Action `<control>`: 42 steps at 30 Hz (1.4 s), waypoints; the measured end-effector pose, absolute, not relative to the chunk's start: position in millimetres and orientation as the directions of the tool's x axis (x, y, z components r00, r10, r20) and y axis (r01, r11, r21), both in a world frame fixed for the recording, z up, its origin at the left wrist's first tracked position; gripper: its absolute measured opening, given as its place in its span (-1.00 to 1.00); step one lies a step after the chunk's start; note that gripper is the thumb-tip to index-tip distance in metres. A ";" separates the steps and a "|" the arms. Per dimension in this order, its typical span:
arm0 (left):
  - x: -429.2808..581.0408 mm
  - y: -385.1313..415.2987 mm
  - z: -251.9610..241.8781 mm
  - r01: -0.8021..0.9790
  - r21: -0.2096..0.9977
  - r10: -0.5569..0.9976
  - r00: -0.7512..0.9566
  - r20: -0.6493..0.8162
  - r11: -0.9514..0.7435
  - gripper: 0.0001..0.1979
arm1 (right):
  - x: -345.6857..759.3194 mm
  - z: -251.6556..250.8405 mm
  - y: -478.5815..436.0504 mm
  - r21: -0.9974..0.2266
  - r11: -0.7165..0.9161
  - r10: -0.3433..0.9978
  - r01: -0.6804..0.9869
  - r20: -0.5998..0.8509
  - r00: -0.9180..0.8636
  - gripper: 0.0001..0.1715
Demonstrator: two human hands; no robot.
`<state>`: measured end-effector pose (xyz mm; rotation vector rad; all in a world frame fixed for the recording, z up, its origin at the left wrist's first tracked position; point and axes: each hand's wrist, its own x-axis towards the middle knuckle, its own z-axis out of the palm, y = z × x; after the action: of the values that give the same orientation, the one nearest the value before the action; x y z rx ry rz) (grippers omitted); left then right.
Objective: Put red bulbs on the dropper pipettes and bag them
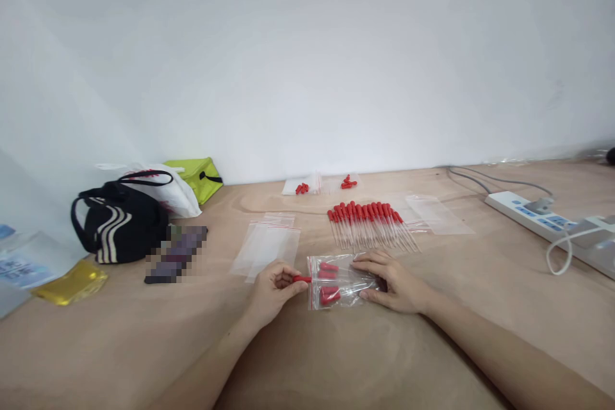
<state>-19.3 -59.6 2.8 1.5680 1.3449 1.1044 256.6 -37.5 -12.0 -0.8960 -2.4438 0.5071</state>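
Observation:
Between my hands a clear zip bag [348, 282] lies on the table, with several red-bulbed glass droppers inside it. My left hand [276, 291] pinches the red bulb of a dropper [302, 278] at the bag's left, zip end; the dropper's clear tube reaches into the bag. My right hand [396, 282] rests over the bag's right end, its fingers apart and touching the plastic. Just beyond the bag, a row of red-bulbed droppers [368, 221] lies side by side, tubes toward me.
Flat zip bags [271, 243] lie left of the dropper row, more plastic bags [437, 214] to its right. Loose red bulbs [302, 188] sit near the wall. A black bag [127, 221] and dark pouch [177, 256] stand left; a power strip [541, 221] is right.

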 end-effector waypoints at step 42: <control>5.5 -55.7 28.2 0.766 0.620 0.908 0.366 -0.203 -0.170 -0.67 | 251.0 -12.4 -46.3 -0.512 0.748 0.614 0.423 0.291 -0.733 -0.34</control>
<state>5.5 -55.7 28.2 1.9792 1.4452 0.2806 251.0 -46.3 -12.4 -0.7880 -2.4989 0.5803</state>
